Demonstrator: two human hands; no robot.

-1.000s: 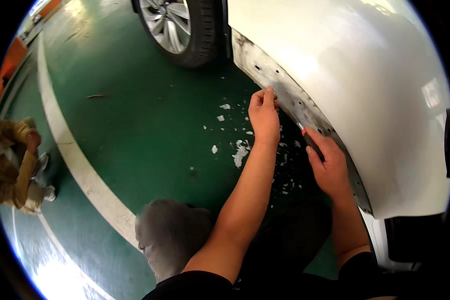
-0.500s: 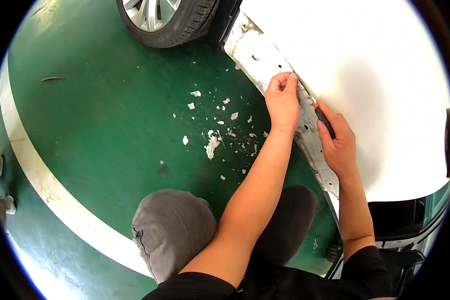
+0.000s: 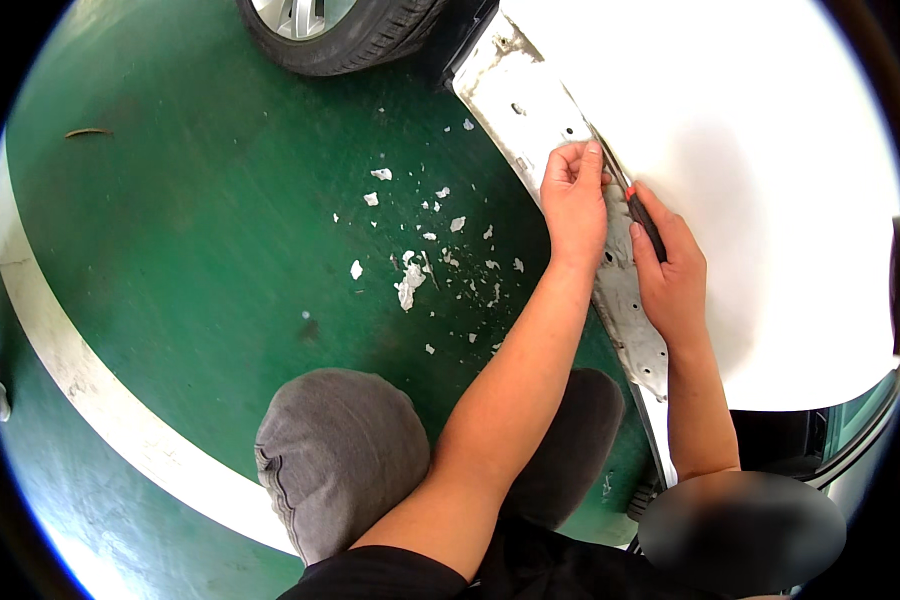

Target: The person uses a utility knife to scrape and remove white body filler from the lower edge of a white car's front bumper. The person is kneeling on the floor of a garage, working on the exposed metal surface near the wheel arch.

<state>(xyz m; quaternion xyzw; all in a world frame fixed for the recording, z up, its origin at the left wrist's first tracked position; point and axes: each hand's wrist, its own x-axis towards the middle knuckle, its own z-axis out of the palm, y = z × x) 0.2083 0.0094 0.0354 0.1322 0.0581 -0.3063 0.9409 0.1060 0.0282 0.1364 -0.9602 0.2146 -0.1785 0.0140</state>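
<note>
My right hand (image 3: pixel 675 285) grips a screwdriver (image 3: pixel 647 226) with a black-and-red handle. Its thin metal shaft slants up and left along the seam between a large white car panel (image 3: pixel 780 180) and a scuffed metal strip (image 3: pixel 530 98) with several small holes. Beside the shaft's far end, my left hand (image 3: pixel 578 215) is closed, thumb and forefinger pinched together over the strip. Whatever lies between those fingertips, if anything, is too small to make out. Part of the strip is hidden behind my hands.
White flakes (image 3: pixel 408 286) lie scattered over the green floor (image 3: pixel 190 250) left of my forearm. A car wheel (image 3: pixel 370 40) stands at the far left end of the strip. My knees (image 3: pixel 340 450) are bent below; a white painted line (image 3: pixel 90 385) curves along the left.
The view has shifted slightly, so the flakes and wheel sit a little further left and up. The screwdriver and both hands stay at the seam with nearly the same grip.
</note>
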